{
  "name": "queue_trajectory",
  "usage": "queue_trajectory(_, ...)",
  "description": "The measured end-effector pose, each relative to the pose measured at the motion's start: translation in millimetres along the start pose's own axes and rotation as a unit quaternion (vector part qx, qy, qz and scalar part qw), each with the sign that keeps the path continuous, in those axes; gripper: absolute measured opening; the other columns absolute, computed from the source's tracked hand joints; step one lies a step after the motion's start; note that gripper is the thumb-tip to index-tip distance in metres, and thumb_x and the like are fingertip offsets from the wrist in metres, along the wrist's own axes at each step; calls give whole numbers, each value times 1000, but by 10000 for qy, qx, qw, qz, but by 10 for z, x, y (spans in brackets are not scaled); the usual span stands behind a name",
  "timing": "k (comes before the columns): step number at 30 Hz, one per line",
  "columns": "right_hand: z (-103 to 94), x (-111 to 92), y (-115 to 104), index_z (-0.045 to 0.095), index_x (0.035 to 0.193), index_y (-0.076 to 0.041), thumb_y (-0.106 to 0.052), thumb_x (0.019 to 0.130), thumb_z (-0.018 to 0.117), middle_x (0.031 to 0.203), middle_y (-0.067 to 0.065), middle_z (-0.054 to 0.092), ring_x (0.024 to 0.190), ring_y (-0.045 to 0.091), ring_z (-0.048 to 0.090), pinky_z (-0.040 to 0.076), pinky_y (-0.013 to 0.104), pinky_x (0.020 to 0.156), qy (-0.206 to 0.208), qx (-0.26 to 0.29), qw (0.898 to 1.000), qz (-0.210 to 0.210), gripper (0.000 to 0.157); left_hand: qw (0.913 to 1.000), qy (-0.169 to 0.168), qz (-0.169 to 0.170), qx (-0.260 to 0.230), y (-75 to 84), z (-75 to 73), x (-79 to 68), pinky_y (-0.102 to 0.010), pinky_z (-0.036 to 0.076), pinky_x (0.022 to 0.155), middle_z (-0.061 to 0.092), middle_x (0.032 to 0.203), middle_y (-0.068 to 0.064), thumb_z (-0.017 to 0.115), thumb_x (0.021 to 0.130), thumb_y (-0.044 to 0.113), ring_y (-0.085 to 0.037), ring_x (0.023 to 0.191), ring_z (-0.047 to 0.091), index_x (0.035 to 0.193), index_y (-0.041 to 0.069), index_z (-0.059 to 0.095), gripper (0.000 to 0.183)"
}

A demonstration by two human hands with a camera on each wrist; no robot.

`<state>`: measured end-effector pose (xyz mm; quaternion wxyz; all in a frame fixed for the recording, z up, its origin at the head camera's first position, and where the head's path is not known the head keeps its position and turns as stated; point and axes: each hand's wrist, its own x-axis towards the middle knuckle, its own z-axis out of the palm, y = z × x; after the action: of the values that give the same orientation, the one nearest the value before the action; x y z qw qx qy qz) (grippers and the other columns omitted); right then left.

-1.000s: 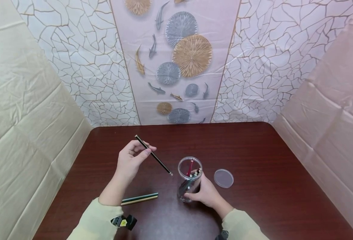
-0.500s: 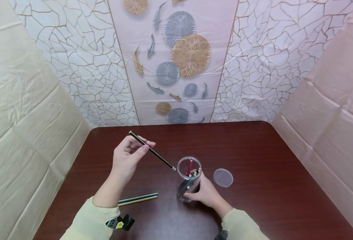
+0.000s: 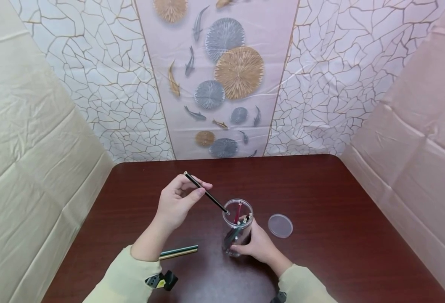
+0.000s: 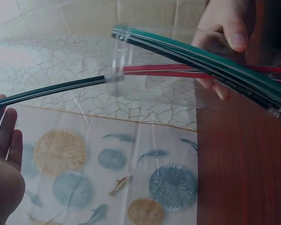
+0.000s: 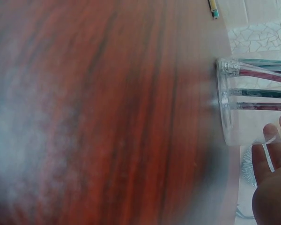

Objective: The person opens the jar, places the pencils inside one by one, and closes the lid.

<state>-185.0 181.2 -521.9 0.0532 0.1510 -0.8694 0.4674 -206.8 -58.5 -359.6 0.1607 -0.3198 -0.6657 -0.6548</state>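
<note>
Between thumb and fingers, my left hand (image 3: 177, 204) pinches a dark pencil (image 3: 206, 193), which slants down to the right. Its metal-banded lower end is at the mouth of a clear plastic jar (image 3: 228, 242); in the left wrist view that pencil (image 4: 56, 90) meets the jar's rim. My right hand (image 3: 259, 244) grips the jar from the right side and holds it upright on the table. Inside the jar lean several pencils: a red pencil (image 3: 238, 213) and, in the left wrist view, green pencils (image 4: 187, 52) and dark ones.
A green pencil (image 3: 181, 249) and a gold pencil (image 3: 178, 253) lie side by side on the dark red table (image 3: 302, 181), partly behind the left wrist. Right of the jar lies a round clear lid (image 3: 280, 226). Patterned cloth (image 3: 131, 84) hangs behind the table.
My left hand first drew slightly left, then moved right with the pencil, bringing its lower end to the jar's mouth. The right hand and jar have stayed in place.
</note>
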Motion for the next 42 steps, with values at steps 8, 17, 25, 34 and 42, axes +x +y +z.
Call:
queue_trajectory(8,0,6,-3,41,124,-13,-35,61,87,89,-11,63,87,6,59,46,30,82,13,83,10000,24,81,9959,-580,296,622,-67,96,-37,-28,49,79,70,94,-6,67,83,-4,-14,93,63,100,6,63,20)
queue_trajectory(17,-4,17,14,43,124,-12,-35,61,87,103,-5,62,95,9,58,45,33,85,19,24,10000,-54,80,9765,-1032,1059,1570,-177,209,-70,-28,50,79,68,95,2,72,80,1,-12,93,62,99,11,67,22)
queue_trajectory(25,-13,13,-6,43,123,-11,-35,61,87,106,-4,62,96,9,58,46,32,84,9,126,9999,-96,80,9502,-1264,1708,2278,-336,264,-76,-26,47,83,66,96,1,75,77,4,-15,96,57,97,7,68,21)
queue_trajectory(34,-6,12,-4,43,124,-14,-32,60,87,110,-6,61,100,9,57,44,34,89,3,226,9997,-23,80,9163,-1497,2439,2803,-432,295,-85,-30,45,85,65,99,-1,75,76,6,-17,94,58,100,7,68,26)
queue_trajectory(42,3,10,20,43,124,-8,-33,61,87,110,-4,60,100,11,57,45,33,87,80,220,9996,-131,81,9143,-1674,2315,2870,-477,247,-161,-37,42,87,63,112,-4,76,71,19,-18,100,56,119,3,62,53)
